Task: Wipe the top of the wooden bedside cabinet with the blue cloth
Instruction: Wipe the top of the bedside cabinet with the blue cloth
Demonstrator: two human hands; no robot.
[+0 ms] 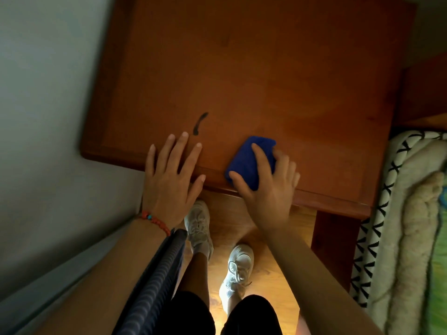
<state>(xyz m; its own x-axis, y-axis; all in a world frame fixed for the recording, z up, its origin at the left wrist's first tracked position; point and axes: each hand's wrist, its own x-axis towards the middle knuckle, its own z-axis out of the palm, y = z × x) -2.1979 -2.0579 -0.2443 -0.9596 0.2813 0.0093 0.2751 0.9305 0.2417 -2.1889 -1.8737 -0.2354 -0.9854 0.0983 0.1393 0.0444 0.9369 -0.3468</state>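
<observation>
Grip of the right hand (267, 189) closes on the folded blue cloth (249, 160) at the near edge of the wooden bedside cabinet (266, 68), the left hand (170, 180) lies flat and empty; press evenly, sweeping leftward over the dark mark (199, 123).

Red bead bracelet (154, 220), blk shorts (193, 315), wht sneakers (235, 269)

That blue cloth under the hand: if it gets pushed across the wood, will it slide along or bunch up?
The blue cloth looks soft and folded into a thick pad, so it probably flexes rather than stays stiff. Pressed flat by the right hand, it likely glides on the smooth cabinet top. It overhangs the front edge, so it might drop off if released.
</observation>
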